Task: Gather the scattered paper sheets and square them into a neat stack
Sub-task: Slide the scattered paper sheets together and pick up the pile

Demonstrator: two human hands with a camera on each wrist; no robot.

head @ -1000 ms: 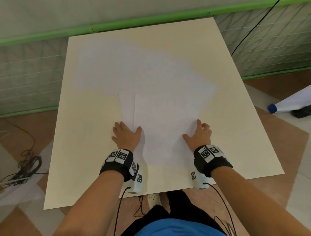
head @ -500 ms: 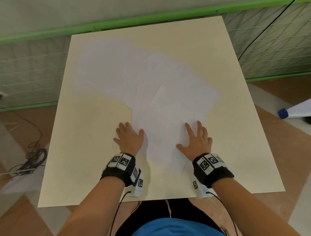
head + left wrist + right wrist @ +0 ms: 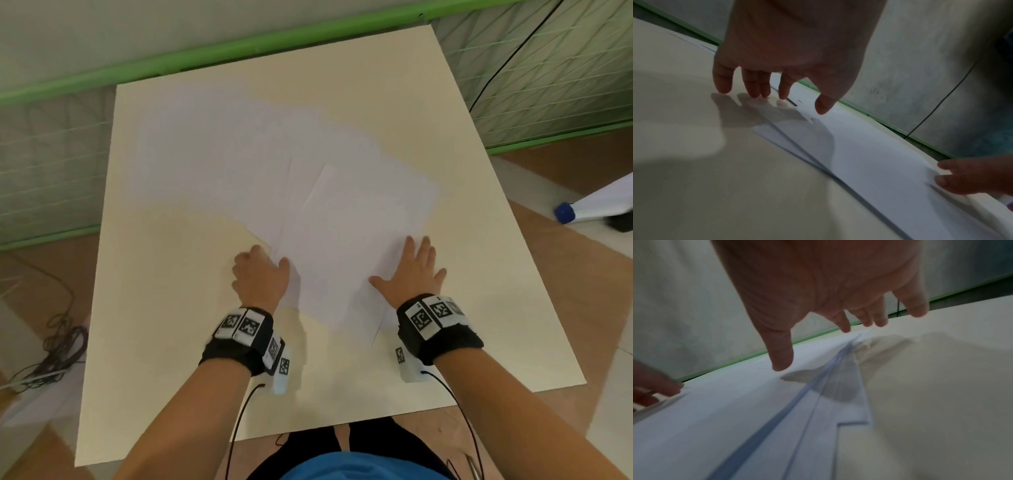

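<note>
Where the head view shows both hands low in the frame, findings are as follows.

Paper sheets (image 3: 342,219): white, fanned and overlapping across the centre of the frame, edges not aligned; further sheets spread toward the upper left, pale and hard to separate from one another.

Table (image 3: 164,308): cream top, bearing all the sheets; bare at lower left and along the right edge.

Left hand (image 3: 262,277): at the left edge of the nearest sheets, lower centre of the frame. In the left wrist view the fingers (image 3: 723,81) point down with tips touching the table beside the sheet edges, loosely extended and slightly apart, gripping nothing.

Right hand (image 3: 411,270): fingers spread, laid flat over the right edge of the sheets, right of centre. In the right wrist view the thumb (image 3: 781,353) hangs just above the paper; contact cannot be confirmed.

Wristbands (image 3: 438,322): black, with printed square markers, one on each wrist.

Floor items: tangled cables (image 3: 58,346) at lower left; a blue-capped white object (image 3: 565,212) at the right edge.
</note>
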